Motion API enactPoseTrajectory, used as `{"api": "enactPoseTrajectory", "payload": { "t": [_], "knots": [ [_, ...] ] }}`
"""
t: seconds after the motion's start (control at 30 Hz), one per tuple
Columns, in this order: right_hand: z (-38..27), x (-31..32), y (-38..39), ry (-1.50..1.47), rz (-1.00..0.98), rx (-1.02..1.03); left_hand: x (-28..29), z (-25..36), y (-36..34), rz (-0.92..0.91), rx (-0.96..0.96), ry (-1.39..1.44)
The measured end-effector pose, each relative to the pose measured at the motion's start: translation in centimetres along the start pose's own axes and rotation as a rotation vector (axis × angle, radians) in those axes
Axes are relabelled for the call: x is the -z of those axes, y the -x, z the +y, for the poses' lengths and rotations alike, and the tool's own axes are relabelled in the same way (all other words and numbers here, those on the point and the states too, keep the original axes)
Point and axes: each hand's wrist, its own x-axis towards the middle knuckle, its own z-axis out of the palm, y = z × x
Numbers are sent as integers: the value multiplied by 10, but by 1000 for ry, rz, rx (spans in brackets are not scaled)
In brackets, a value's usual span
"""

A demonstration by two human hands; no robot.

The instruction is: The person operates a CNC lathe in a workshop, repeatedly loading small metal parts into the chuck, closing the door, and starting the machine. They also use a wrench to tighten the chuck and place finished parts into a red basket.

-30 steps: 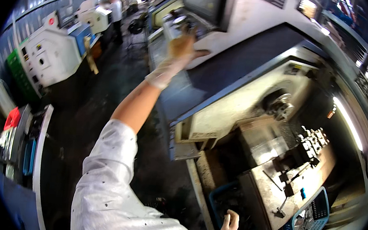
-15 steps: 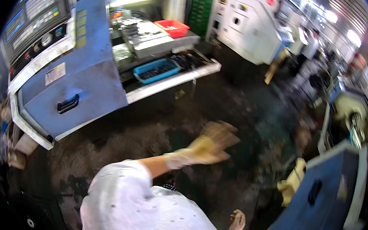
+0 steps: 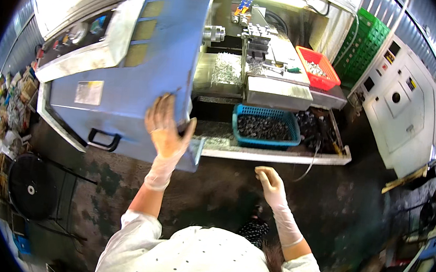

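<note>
My left hand (image 3: 167, 131), in a pale glove, lies with its fingers stretched out on the right edge of the blue sliding door (image 3: 143, 89) of a lathe. My right hand (image 3: 272, 186), also gloved, hangs over the floor in front of the machine. Its fingers are loosely bent and nothing shows in them. To the right of the door the lathe's interior is exposed, with a metal chuck (image 3: 214, 34) and a tool block (image 3: 256, 34). A blue basket (image 3: 264, 143) of small dark parts stands on the front ledge, beyond my right hand.
A red basket (image 3: 328, 83) of small metal parts sits at the machine's right. Metal shavings (image 3: 228, 69) lie inside. Green crates (image 3: 363, 45) and a white machine (image 3: 402, 101) stand farther right. A round black stool (image 3: 32, 187) is at the left, near piled clutter (image 3: 14, 100).
My view has swung toward the lathe, which now fills the upper middle. My left hand has gone from over the floor onto the door. My right hand has come up in front of me.
</note>
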Motion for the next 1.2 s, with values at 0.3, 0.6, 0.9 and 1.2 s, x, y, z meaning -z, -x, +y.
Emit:
{"api": "enactPoseTrajectory", "payload": {
  "t": [0.3,0.6,0.9,1.2],
  "knots": [
    [-44,-66,-324,-275,-235,20,-19,29,3,177,327,-284],
    [14,-129,-572,-224,157,-81,-30,31,10,180,307,-336],
    [43,-127,-607,-297,156,-179,-32,25,23,135,353,-363],
    [23,-131,-594,-534,133,-206,-27,25,25,180,341,-332]
  ]
}}
